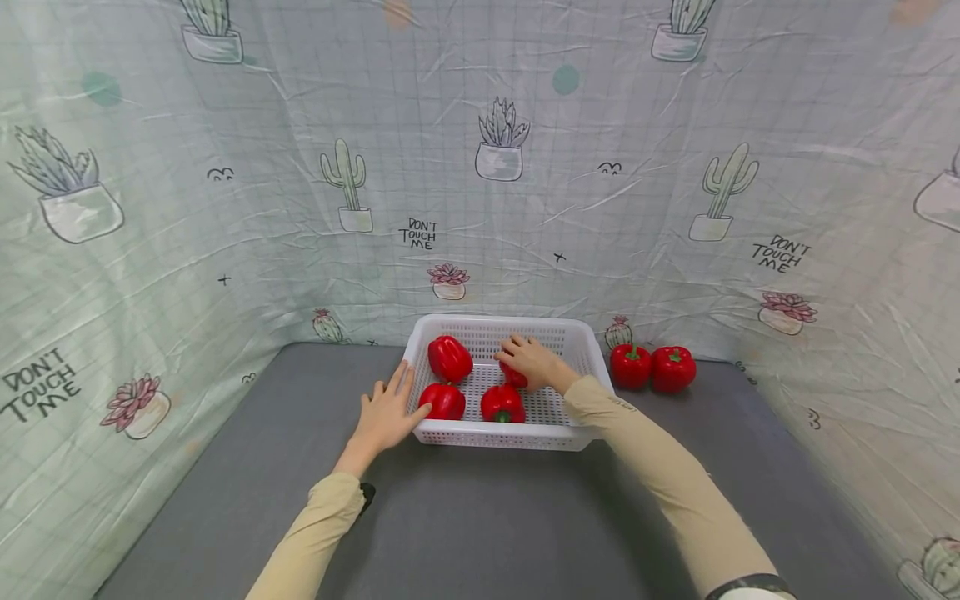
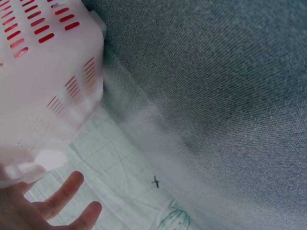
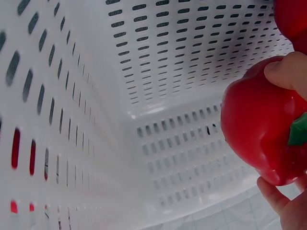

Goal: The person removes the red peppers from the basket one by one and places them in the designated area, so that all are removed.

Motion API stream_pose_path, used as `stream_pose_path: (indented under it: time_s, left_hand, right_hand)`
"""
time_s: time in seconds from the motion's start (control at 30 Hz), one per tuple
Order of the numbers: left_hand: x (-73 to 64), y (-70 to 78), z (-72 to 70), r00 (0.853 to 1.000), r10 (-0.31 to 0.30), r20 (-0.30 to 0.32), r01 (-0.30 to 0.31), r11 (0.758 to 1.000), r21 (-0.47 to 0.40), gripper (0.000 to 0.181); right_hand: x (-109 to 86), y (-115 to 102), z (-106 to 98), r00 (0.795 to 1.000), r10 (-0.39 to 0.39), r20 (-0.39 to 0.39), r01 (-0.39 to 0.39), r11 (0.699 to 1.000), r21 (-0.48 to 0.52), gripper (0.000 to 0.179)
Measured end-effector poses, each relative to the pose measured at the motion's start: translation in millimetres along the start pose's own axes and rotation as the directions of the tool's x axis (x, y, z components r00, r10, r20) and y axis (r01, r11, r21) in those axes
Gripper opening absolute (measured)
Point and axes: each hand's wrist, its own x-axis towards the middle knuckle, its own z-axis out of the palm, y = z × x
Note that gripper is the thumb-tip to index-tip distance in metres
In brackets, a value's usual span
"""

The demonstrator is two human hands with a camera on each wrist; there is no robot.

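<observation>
A white perforated basket (image 1: pixel 510 437) stands on the grey table, with several red bell peppers inside. My right hand (image 1: pixel 534 362) reaches into it and grips a bell pepper (image 3: pixel 259 115), thumb on one side and fingers on the other; its green stem shows in the right wrist view. At the basket's left rim rests my left hand (image 1: pixel 386 414), fingers spread, the thumb over the edge close to a bell pepper (image 1: pixel 442 402). Two more lie in the basket, a bell pepper (image 1: pixel 450 359) at the back left and a bell pepper (image 1: pixel 502 404) near the front wall.
Outside the basket's right end, a bell pepper (image 1: pixel 630 367) and another bell pepper (image 1: pixel 673 369) sit side by side. A printed cloth (image 1: pixel 465 200) hangs behind and along both sides of the grey table (image 1: pixel 480 517).
</observation>
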Motion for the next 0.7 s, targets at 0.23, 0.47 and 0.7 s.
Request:
stream_pose_path:
  time_s: [0.23,0.47,0.7]
  left_hand:
    - [0.6,0.6,0.2,1.0,-0.006,0.001,0.006,1.0,0.008,0.074]
    - [0.2,1.5,-1.9,1.0,-0.01,-0.008,0.01,1.0,0.001,0.075]
    - [0.0,1.7,-2.2,1.0,-0.008,-0.004,0.008,1.0,0.003,0.075]
  right_hand:
    - [-6.4,1.0,-8.7,0.999,-0.036,-0.023,0.035,0.999,-0.031,0.077]
    - [-23.0,1.2,-25.8,0.993,-0.087,-0.075,0.082,0.995,-0.064,0.074]
    - [-39.6,1.4,-38.2,0.985,-0.111,-0.132,0.101,0.992,-0.076,0.075]
